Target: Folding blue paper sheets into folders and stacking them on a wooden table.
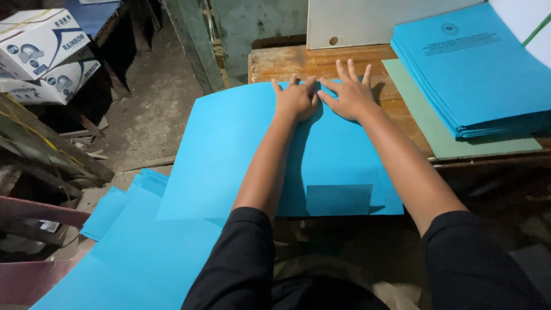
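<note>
Blue card sheet [241,149], large and plain, is the thing both hands press on; it lies on the wooden table [287,62], its far edge up on the tabletop and its near edge hanging off toward the person's lap, so its long axis seems to run across the view, left to right, with the left part curving out past the table's left edge. Taking that sheet as the landmark and going left to right: well off to its far left stand 2 white cardboard boxes [40,54] on a dark shelf; below and to its near left more loose blue sheets [132,252] lie spread low, overlapping one another. On the sheet itself, near its far edge, the left hand [295,100] lies flat, palm down, fingers together and closed on nothing. Touching it on the right, the right hand [351,95] is also flat on the card, fingers fanned open, gripping nothing; its fingertips reach just over the far edge. Both hands sit equally near that edge, so the bulk of the sheet lies under and back from them, toward the person. To the sheet's right lies a green sheet [436,135], and on it a stack of printed blue covers [476,69].
</note>
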